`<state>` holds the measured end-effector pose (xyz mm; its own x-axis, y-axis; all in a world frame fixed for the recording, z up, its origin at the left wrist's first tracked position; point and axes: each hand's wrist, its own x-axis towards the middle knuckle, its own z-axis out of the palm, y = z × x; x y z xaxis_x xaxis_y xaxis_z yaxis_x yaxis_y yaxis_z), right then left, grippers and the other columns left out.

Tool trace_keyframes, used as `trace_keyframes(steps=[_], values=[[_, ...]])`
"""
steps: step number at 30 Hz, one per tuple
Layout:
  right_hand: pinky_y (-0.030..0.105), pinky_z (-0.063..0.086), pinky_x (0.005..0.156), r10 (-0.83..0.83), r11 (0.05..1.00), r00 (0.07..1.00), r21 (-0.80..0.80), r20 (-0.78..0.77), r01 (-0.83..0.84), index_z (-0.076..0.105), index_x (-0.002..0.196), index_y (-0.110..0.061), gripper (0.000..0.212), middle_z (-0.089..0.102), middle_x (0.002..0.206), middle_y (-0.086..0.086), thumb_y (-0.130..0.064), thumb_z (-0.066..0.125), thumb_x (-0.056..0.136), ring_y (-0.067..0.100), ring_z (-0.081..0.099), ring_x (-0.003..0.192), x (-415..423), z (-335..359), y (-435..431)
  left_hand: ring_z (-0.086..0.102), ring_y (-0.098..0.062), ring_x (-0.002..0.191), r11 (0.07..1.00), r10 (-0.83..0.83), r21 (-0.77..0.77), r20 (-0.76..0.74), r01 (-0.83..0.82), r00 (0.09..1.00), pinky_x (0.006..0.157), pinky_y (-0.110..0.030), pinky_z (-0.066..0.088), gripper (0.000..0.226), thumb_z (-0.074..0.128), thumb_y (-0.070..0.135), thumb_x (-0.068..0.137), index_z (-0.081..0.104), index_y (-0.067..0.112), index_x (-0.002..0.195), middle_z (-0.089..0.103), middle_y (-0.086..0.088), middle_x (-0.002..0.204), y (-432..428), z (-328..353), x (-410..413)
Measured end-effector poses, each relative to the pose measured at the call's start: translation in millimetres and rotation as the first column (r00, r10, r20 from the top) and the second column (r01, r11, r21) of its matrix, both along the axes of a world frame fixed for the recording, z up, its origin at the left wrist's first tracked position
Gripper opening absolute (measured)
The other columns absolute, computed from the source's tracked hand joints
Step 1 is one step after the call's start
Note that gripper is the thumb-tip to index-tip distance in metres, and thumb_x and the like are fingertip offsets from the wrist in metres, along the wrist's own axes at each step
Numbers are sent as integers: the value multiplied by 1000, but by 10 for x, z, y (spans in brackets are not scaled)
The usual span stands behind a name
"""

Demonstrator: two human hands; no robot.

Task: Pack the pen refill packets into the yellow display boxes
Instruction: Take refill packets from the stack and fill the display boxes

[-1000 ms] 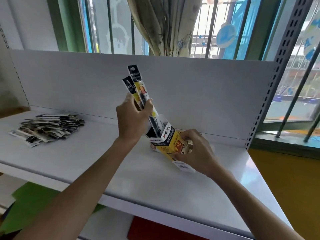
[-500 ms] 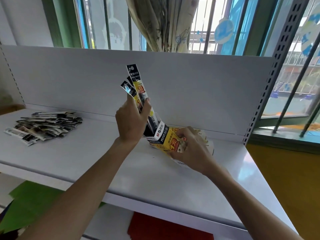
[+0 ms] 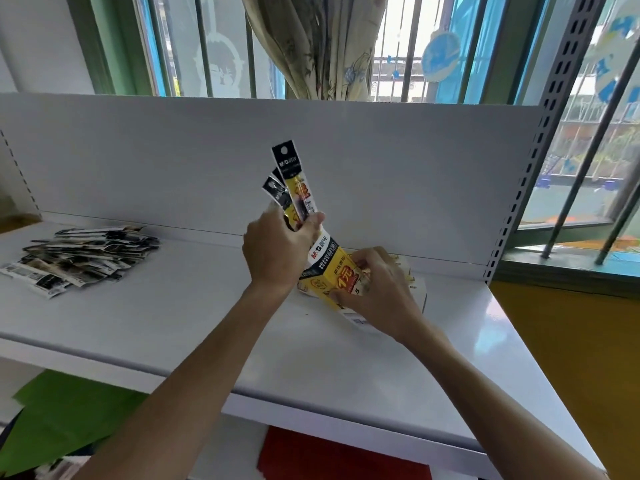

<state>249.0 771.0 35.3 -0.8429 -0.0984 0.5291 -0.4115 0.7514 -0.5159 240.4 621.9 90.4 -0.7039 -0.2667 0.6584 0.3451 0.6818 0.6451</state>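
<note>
While a loose heap of pen refill packets (image 3: 81,256) is left lying at about 9 o'clock on the white shelf (image 3: 180,327), near its back panel (image 3: 138,161), the work itself is carried out further right, near the middle of the view. The heap is made up of black-and-white sleeves fanned over one another, and it is well apart from both hands.

A small bundle of packets (image 3: 294,188) is clamped in the left hand (image 3: 277,251), thumb and fingers closed round its lower part. At least 3 black header tabs are seen fanning out toward 12 o'clock above the fist (the tallest carries a punched hanging hole and a yellow printed band). The bundle is tilted slightly, its top leaning toward 11 o'clock, and its lower ends are hidden behind the hand at the mouth of the box, so how far they reach inside cannot be told.

Just at 4 o'clock from that hand, a yellow display box (image 3: 332,275) is held, tipped so that its open white-and-black top edge faces the bundle. The box is gripped by the right hand (image 3: 381,292), fingers wrapped over its far side and thumb pressed on the near yellow face; a white panel with a barcode is seen below the hand, against the shelf.

Behind the right hand, at about 3 o'clock, part of a second yellow-and-white box (image 3: 414,282) is seen resting on the shelf, mostly hidden.
</note>
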Motion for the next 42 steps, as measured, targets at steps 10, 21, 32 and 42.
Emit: trace_keyframes(steps=[10, 21, 32, 42], values=[[5, 32, 66, 28, 1000, 999, -6, 36, -28, 55, 107, -17, 47, 50, 104, -7, -33, 79, 69, 9, 49, 96, -36, 40, 139, 59, -10, 78, 978, -202, -59, -1, 201, 979, 55, -1, 40, 28, 67, 27, 83, 63, 14, 107, 61, 6, 91, -235, 370, -136], [11, 38, 69, 1, 998, 999, -58, 39, 1, 57, 104, -15, 44, 55, 105, -3, -31, 79, 69, 10, 53, 93, -94, 38, 226, 62, -17, 91, 813, -257, -527, 58, 248, 965, 89, -38, 45, 16, 60, 26, 88, 71, 20, 98, 71, 1, 96, -174, 176, -92], [20, 40, 75, 2, 975, 971, 217, 239, -55, 56, 119, -18, 55, 53, 111, -4, -33, 77, 70, 12, 51, 96, -114, 193, 350, 56, -5, 74, 884, -322, -283, 211, 373, 923, 65, -10, 40, 16, 56, 19, 89, 71, 13, 91, 67, 3, 88, -255, -208, -178], [25, 39, 87, 5, 958, 965, 277, 261, -80, 53, 127, -20, 50, 55, 123, -4, -36, 67, 81, 17, 51, 114, -134, -46, 82, 55, -13, 96, 939, -164, -195, 469, 283, 868, 82, -21, 39, 23, 58, 20, 89, 63, 13, 111, 63, -5, 114, -902, -933, -146]])
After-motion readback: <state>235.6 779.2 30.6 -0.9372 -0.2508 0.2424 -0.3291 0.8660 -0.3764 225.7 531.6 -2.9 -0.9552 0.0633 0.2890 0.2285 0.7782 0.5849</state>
